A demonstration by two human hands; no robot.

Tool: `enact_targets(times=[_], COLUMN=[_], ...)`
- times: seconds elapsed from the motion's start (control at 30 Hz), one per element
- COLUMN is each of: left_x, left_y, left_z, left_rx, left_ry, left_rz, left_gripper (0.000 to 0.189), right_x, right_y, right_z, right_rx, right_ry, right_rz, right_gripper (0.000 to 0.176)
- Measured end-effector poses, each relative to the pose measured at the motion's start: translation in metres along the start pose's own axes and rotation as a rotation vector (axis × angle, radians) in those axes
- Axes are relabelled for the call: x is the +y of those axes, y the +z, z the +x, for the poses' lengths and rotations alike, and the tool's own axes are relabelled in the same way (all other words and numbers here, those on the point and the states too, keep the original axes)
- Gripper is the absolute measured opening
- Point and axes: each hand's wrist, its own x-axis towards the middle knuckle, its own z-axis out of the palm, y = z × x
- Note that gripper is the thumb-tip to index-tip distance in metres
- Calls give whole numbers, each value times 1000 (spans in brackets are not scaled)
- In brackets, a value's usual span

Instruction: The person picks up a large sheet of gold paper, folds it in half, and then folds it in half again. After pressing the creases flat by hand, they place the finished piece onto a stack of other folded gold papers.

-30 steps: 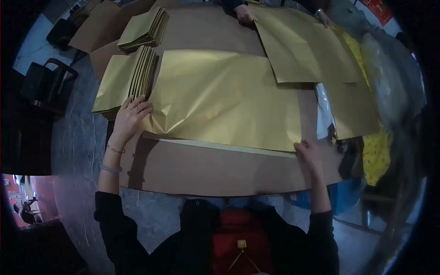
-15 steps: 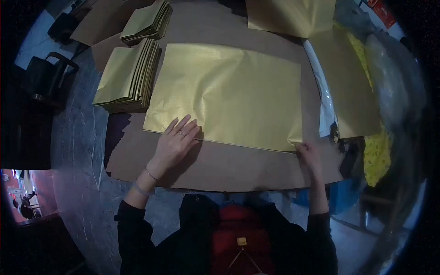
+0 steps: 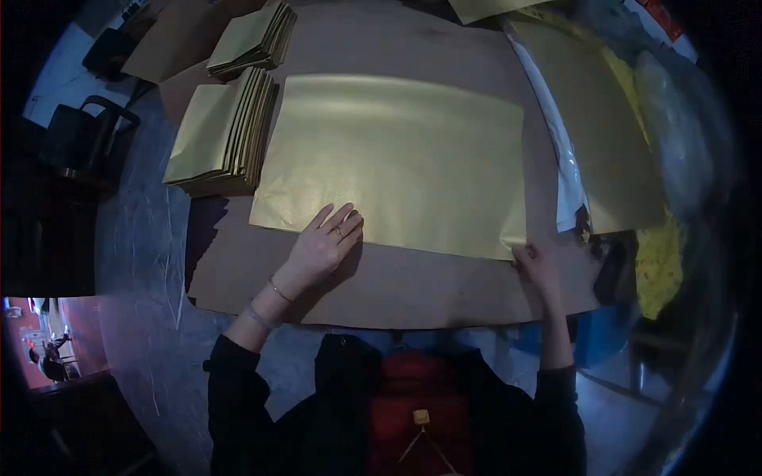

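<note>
A large sheet of gold paper (image 3: 397,159) lies flat across the brown cardboard tabletop in front of me. My left hand (image 3: 324,247) rests on its near edge, left of the middle, with the fingers stretched out on the paper. At the near right corner, my right hand (image 3: 536,266) is closed, fingers pinching the corner, which is slightly lifted and creased. Left of the sheet stands a thick stack of folded gold paper (image 3: 208,131), with a second folded stack (image 3: 248,38) behind it.
More gold paper (image 3: 595,135) lies on the right, with white plastic wrapping (image 3: 565,174) along its left edge. Yellow printed material (image 3: 659,278) and clear plastic (image 3: 675,143) hang at the far right. A dark chair (image 3: 79,131) stands left. The cardboard's front edge (image 3: 397,327) is near my body.
My left hand has slid right along the near edge, and the wrinkles in the sheet have smoothed out. The loose gold paper at the back right has shifted away. My right hand stays at the corner.
</note>
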Motion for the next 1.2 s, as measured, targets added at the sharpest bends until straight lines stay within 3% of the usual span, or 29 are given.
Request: enact_targets(times=[0.17,0.27,0.4,0.6,0.67,0.7,0.77,0.8,0.87,0.9,0.97,1.03,1.07,1.1,1.13,1.2], left_x=[1,1,1,3,5,4,8,8,6,11,11,14,15,9,8,13], left_y=[6,8,9,7,5,6,4,3,2,-3,-2,0,0,2,6,-1], left_z=[-2,-4,-5,-3,-2,-3,-3,-2,-1,2,4,6,5,0,-2,-1], left_rx=[-15,-23,4,8,-21,-25,-29,-36,-34,-27,25,-1,-28,-30,-26,-71], left_ry=[-14,-21,7,27,15,31,10,-7,42,-4,-26,-68,-109,-17,-40,-76], left_rz=[-25,-11,35,49,47,49,33,12,52,-16,-90,-130,-169,-94,-123,-96], left_gripper=[25,25,24,26,26,27,27,27,27,27,28,28,29,31,32,28], right_x=[8,-11,7,-4,15,9,-12,-23,-53,-74,-90,-111,-112,-109,-129,-136], right_y=[-1,0,-2,3,-6,-8,-17,-17,-7,3,38,76,90,102,92,88], right_z=[4,-4,3,-6,6,5,4,8,19,19,27,18,6,-11,-46,-64], right_rx=[4,-36,-76,92,141,141,220,223,311,307,304,118,-143,-398,-814,-1529], right_ry=[-35,57,-56,-142,-276,-281,-204,-209,-299,-563,-798,-1106,-1109,-1102,-634,-485], right_rz=[-168,-76,-8,-118,-425,-425,-802,-802,-706,-611,-567,-492,-350,-206,-160,126], right_gripper=[21,20,20,31,37,37,33,33,23,17,15,14,15,17,21,20])
